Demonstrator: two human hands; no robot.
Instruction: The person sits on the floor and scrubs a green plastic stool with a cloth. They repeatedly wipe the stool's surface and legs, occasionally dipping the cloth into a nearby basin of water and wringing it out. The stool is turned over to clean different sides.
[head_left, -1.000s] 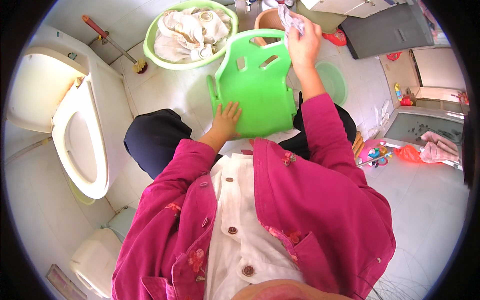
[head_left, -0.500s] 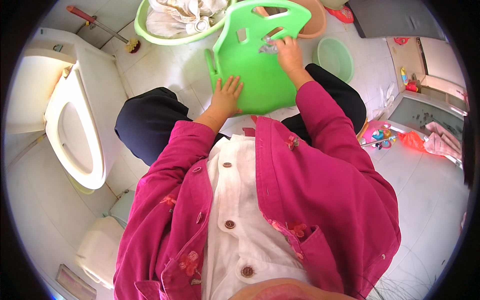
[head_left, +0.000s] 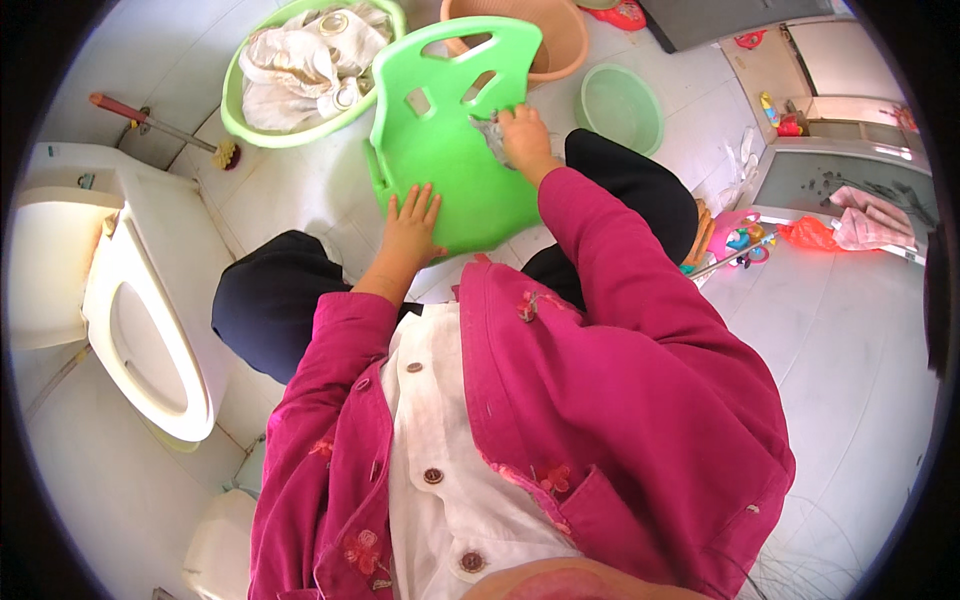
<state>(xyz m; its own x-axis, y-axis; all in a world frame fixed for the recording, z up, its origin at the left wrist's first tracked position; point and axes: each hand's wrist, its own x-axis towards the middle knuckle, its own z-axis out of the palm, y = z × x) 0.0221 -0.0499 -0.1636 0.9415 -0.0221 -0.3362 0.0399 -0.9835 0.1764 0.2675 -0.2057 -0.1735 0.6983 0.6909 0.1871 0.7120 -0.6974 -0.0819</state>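
I have the right hand (head_left: 528, 143) bunched round a grey cloth (head_left: 491, 138), on the green chair (head_left: 445, 155), upper right. Left hand (head_left: 408, 225) flat, fingers spread, lower left. Chair lies between the knees (head_left: 275, 305), long axis pointing away from body; right hand nearer its top. Orange basin (head_left: 568, 50) beyond.

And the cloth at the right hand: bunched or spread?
Bunched: the visible grey cloth is crumpled against the green plastic panel, partly hidden under the right hand.

Magenta jacket (head_left: 640, 380); white shirt (head_left: 425, 430); dark trousers (head_left: 278, 305).
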